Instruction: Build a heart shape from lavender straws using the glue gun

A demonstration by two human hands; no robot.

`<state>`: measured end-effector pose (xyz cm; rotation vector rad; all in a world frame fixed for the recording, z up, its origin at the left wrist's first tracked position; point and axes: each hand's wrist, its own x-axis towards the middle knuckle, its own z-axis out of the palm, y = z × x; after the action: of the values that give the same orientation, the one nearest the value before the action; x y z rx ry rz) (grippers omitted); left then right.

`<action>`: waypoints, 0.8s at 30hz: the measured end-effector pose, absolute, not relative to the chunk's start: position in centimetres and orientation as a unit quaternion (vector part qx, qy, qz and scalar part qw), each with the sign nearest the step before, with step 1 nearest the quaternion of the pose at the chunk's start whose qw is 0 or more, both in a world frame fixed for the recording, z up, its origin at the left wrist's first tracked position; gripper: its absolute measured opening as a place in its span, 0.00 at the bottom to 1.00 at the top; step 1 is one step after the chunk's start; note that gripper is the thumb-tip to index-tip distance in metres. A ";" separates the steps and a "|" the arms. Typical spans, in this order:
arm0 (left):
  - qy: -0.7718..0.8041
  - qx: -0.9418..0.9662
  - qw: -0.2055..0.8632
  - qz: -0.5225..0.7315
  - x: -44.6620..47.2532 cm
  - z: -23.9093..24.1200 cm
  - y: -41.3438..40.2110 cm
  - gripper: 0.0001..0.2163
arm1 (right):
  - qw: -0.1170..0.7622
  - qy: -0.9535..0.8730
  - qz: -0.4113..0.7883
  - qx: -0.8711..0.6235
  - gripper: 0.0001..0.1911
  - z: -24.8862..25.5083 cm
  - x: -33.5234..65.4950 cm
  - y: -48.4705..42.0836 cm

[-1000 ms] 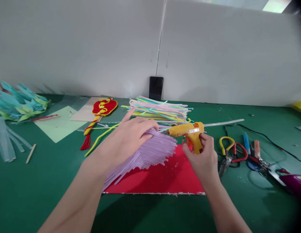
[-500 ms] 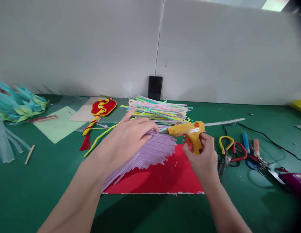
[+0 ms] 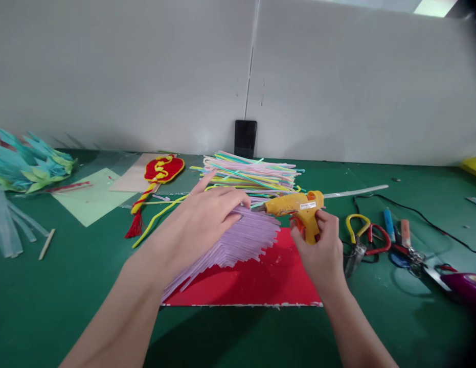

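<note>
Head view: a green table (image 3: pixel 80 296) against a pale wall (image 3: pixel 145 76), both hands at work near the middle.
Lavender piece (image 3: pixel 249 237): closely laid strips meeting at a slanted seam, lying over a red sheet (image 3: pixel 276 286), partly under the left hand.
Left hand (image 3: pixel 212 212): on the lavender piece's upper left part, index finger curled by the upper edge; I cannot tell whether thumb and fingers pinch it.
Right hand (image 3: pixel 324 243): clasped around the handle of the yellow glue gun.
Glue gun (image 3: pixel 289 204): nozzle points left, just beside the lavender piece's top edge and the left hand's fingers; contact unclear. A clear glue stick (image 3: pixel 355 192) juts from its rear.
Behind: a pile of pastel stems (image 3: pixel 256 174), then an upright black phone (image 3: pixel 245 138).
Left side: red-and-yellow fan (image 3: pixel 164 168), pale green paper (image 3: pixel 95 199), blue-green leafy bundle (image 3: pixel 30 162).
Right side: pliers (image 3: pixel 355 258) with one yellow handle and one red, near a black cord (image 3: pixel 422 212).
</note>
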<state>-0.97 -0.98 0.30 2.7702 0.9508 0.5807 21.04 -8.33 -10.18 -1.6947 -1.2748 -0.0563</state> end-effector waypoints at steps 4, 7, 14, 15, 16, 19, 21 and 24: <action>0.317 0.925 0.072 0.197 -0.9 0.4 -1.0 0.07 | 0.489 -0.528 -0.028 -0.693 0.20 -10.2 21.1 -8.3; 0.313 0.926 0.072 0.197 -1.0 0.4 -1.0 0.08 | 0.485 -0.525 -0.027 -0.699 0.19 -10.2 21.1 -8.3; 0.311 0.925 0.072 0.204 -0.9 0.4 -1.0 0.06 | 0.487 -0.520 -0.025 -0.701 0.20 -10.2 21.1 -8.3; 0.315 0.924 0.072 0.205 -0.9 0.4 -1.0 0.05 | 0.487 -0.519 -0.025 -0.702 0.20 -10.2 21.1 -8.3; 0.317 0.923 0.070 0.205 -0.9 0.4 -1.0 0.05 | 0.487 -0.518 -0.025 -0.703 0.20 -10.2 21.1 -8.3; 0.317 0.924 0.066 0.204 -0.8 0.5 -1.0 0.05 | 0.486 -0.517 -0.021 -0.705 0.19 -10.1 21.0 -8.3; 0.318 0.924 0.065 0.202 -0.9 0.5 -1.0 0.05 | 0.486 -0.517 -0.020 -0.704 0.19 -10.1 21.0 -8.3; 0.322 0.923 0.064 0.199 -0.8 0.6 -1.1 0.05 | 0.483 -0.518 -0.016 -0.706 0.18 -10.1 21.1 -8.4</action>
<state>-0.84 -1.09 0.55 2.7881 0.9708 0.6015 21.07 -8.36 -10.09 -1.7197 -1.2625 -0.0395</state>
